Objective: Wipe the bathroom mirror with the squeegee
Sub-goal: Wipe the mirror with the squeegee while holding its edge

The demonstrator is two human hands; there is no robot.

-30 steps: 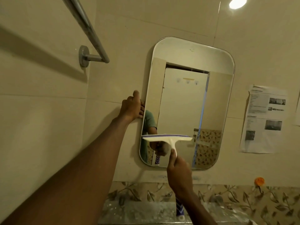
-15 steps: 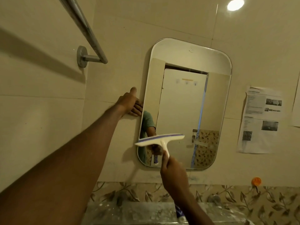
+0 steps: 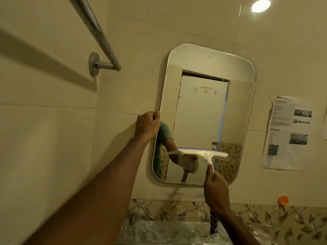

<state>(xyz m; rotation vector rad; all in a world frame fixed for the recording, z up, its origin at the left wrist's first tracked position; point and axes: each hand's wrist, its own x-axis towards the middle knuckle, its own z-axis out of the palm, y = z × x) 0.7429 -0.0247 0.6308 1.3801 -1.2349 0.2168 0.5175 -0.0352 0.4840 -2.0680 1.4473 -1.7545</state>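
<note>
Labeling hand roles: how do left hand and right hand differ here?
The left hand grips the mirror at its left edge, about mid-height; the right hand holds the squeegee by its handle. The left hand sits higher, its arm stretched out; the right hand sits low, below the mirror's bottom edge. Both are bare and closed around something.

Both forearms bare; the mirror's reflection shows what seems a green short sleeve (image 3: 165,132).

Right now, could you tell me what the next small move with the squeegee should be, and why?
Probably draw the squeegee straight down to the mirror bottom edge: its blade lies level across the lower glass, the right hand grips its handle, and the left hand steadies the mirror's left edge.
</note>
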